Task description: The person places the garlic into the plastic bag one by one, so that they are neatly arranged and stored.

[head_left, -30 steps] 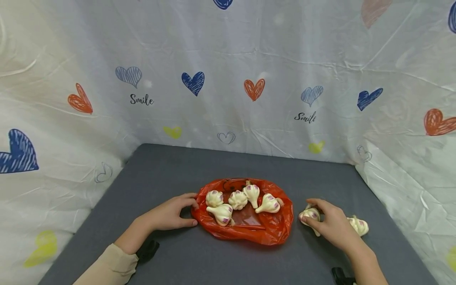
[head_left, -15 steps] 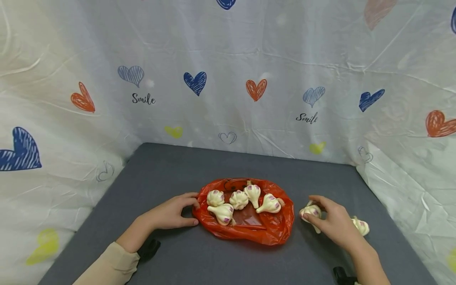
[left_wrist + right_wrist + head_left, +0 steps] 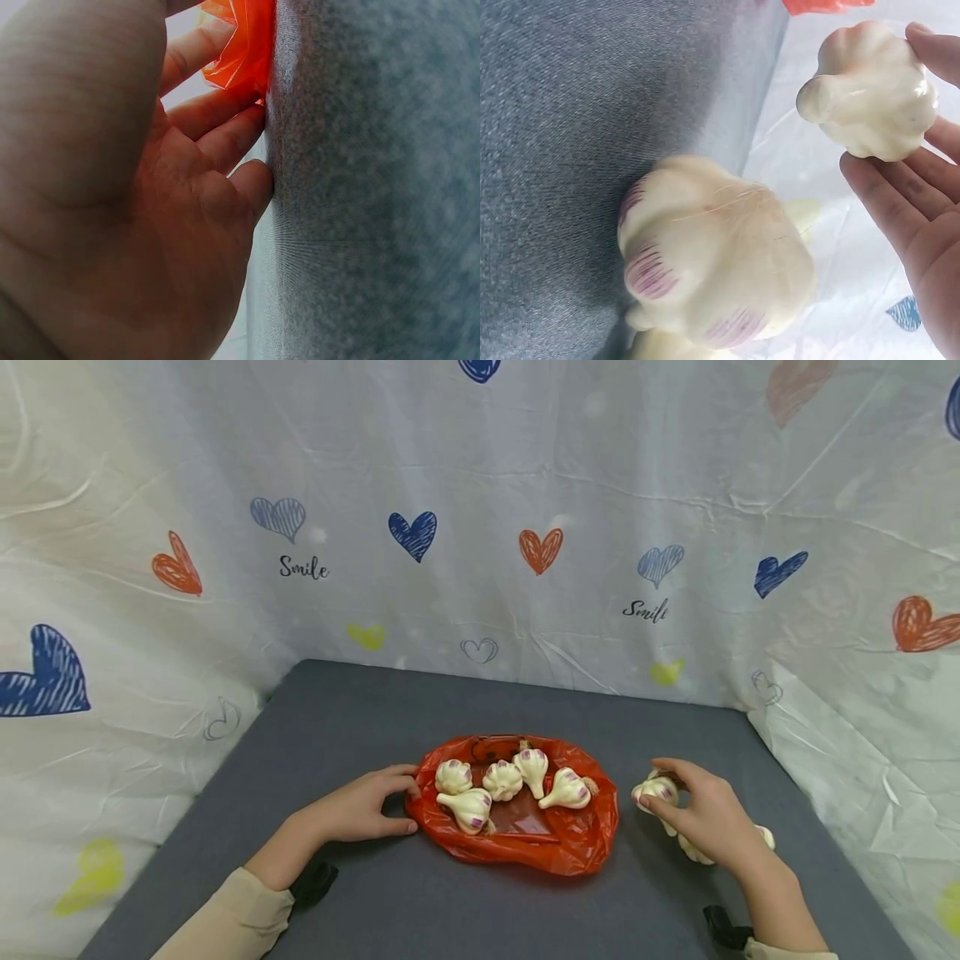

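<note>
In the head view a grey mat lay under white sheeting printed with hearts and "Smile". A red bag sat mid-mat with five garlic bulbs on it, and the left hand rested at its left edge, thumb and forefinger curled onto the plastic, sleeve cut off by the lower frame. The right hand was just right of the bag, fingertips pinching a bulb; another bulb lay mostly hidden beneath it. The left wrist view was close and blurry: the left hand filled the left, curled fingers against the mat, and it seemed to pinch a fold of bag. The right wrist view showed the right hand's fingers cupped round the pale bulb, clear of the mat, while the spare bulb lay on the mat's edge, purple-streaked.
</note>
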